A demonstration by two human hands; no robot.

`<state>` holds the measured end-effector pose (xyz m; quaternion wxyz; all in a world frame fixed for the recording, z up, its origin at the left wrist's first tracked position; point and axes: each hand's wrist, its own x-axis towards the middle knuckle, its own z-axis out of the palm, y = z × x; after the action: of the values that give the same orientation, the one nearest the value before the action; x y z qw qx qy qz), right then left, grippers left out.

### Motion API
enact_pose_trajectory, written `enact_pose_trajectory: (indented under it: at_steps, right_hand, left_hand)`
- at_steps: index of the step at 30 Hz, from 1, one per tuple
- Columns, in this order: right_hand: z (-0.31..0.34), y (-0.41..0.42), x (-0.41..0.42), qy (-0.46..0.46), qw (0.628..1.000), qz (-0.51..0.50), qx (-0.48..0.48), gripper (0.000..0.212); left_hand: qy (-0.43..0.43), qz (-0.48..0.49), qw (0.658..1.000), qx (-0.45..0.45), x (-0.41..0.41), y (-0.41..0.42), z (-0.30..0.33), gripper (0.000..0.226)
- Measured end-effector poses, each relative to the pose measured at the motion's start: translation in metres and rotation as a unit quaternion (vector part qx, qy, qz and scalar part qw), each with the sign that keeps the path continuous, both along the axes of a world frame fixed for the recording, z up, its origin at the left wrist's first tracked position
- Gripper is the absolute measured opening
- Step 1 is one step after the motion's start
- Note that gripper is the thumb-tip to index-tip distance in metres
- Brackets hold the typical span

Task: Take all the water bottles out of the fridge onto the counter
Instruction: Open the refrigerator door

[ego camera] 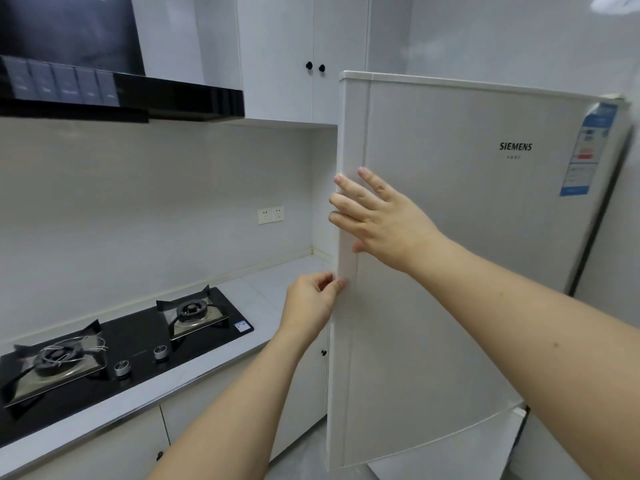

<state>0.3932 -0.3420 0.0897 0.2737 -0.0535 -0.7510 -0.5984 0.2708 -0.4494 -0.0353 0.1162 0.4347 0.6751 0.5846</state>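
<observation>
Both hands are on the fridge door (433, 237), which stands slightly ajar at its left edge, so the task looks to be at its very first step. The left hand (311, 303) pinches the door's edge low down, thumb and fingertips curled round it, while the right hand (377, 216) lies higher up with its fingers spread flat, their tips reaching the same edge. No water bottles can be seen yet (they are presumably inside the fridge, whose interior is hidden behind the door), and none stand on the surface (277, 282) to the left, so by my judgement every bottle has yet to be moved. That pale surface runs from the fridge past a black gas hob (114, 351) with two burners and two knobs. On the door the brand SIEMENS (515, 146) reads clearly, with a small line beneath it too fine to read. A blue energy label (585, 150) sits near the door's right edge, its print illegible.
</observation>
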Motion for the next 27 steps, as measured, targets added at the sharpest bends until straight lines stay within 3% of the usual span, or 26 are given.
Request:
enact_pose_trajectory:
  at_steps: [6, 16, 27]
  right_hand:
    - [-0.001, -0.017, 0.061, 0.005, 0.997, 0.072, 0.020, 0.067]
    - [0.001, -0.034, 0.158, -0.007, 0.984, 0.177, -0.005, 0.067]
    - [-0.001, -0.053, 0.216, -0.006, 0.986, 0.161, -0.030, 0.061]
  left_hand:
    - [0.000, 0.053, 0.999, 0.010, 0.069, -0.032, -0.005, 0.045]
    - [0.030, 0.111, 0.993, 0.003, 0.181, -0.073, 0.002, 0.026]
    - [0.050, 0.106, 0.993, 0.013, 0.242, -0.087, 0.007, 0.016]
